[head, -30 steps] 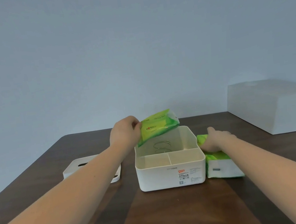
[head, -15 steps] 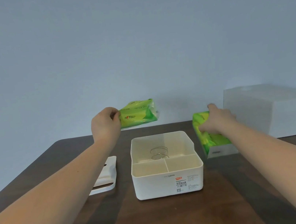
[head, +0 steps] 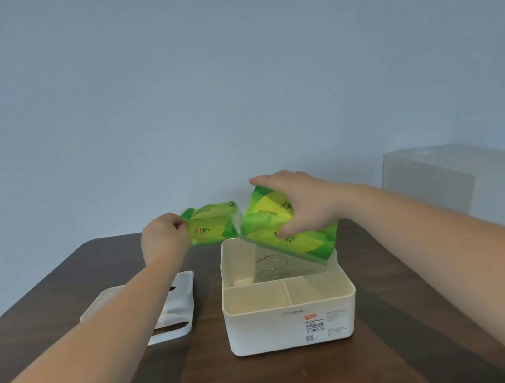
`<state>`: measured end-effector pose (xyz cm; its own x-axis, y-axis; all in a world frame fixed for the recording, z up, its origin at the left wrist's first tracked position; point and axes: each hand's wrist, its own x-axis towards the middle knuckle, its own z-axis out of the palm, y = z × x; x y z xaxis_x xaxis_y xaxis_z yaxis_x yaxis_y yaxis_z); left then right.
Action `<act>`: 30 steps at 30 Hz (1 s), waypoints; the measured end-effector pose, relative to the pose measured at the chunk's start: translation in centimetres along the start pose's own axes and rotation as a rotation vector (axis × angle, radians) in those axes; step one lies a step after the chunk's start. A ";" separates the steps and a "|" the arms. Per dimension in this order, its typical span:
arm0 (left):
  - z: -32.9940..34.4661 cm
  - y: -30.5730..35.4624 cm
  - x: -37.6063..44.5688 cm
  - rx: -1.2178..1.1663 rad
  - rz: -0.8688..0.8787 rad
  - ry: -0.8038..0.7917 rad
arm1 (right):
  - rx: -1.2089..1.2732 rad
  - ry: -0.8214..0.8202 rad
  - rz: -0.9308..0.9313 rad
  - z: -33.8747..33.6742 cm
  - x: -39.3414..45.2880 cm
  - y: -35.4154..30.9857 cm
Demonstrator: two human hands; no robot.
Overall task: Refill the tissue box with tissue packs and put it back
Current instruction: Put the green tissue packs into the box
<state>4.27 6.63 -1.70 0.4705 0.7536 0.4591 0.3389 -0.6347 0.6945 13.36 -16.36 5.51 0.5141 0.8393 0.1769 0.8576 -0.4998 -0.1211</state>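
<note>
Right grip [head: 303, 203] closed over the top of a green tissue pack [head: 287, 235], tilted, lower corner dipping past the far right rim into the large far compartment of the tissue box [head: 291, 320]. Left grip [head: 165, 240] pinched shut on the left end of a second green tissue pack [head: 214, 226], held in the air just beyond the far left corner of the box, apart from it. White open-topped box on the dark wooden counter [head: 305, 380], near centre; wire spring [head: 272, 264] on the floor of the far compartment; two small near compartments side by side. White lid [head: 183, 296] flat on the counter, left of the box, partly hidden by the left forearm. Pale rectangular container [head: 460, 189] far right.
</note>
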 end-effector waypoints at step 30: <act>-0.5 -3.4 -0.2 0.069 0.002 -0.281 | 0.115 -0.210 -0.047 2.8 1.1 -4.0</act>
<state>2.61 8.71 -3.91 0.6753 0.6816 0.2818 0.3881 -0.6533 0.6501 10.43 -12.79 3.50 0.4491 0.8933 -0.0208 0.8673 -0.4414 -0.2302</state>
